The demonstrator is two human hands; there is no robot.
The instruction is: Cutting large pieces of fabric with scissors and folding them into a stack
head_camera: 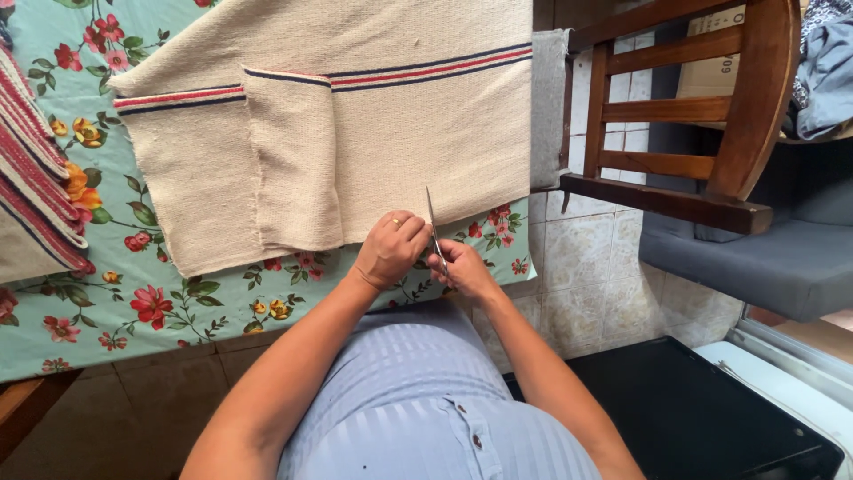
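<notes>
Both hands closed at cloth point(338, 151) edge, table's 5 o'clock: left hand point(391, 249) pinches fabric, right hand point(462, 267) grips scissors point(434, 227). Risk: blade beside left fingers; slack cloth could skew cut.

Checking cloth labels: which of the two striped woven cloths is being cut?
The cream cloth with thin stripes, at the scissors; the densely red-striped cloth lies far left.

My cloth point(355, 151): coarse matt weave. Scissors point(433, 222): shiny metal. Worktop point(133, 293) cover: smooth floral fabric. Chair point(702, 116): glossy wood. Floor point(586, 267): worn tile.
</notes>
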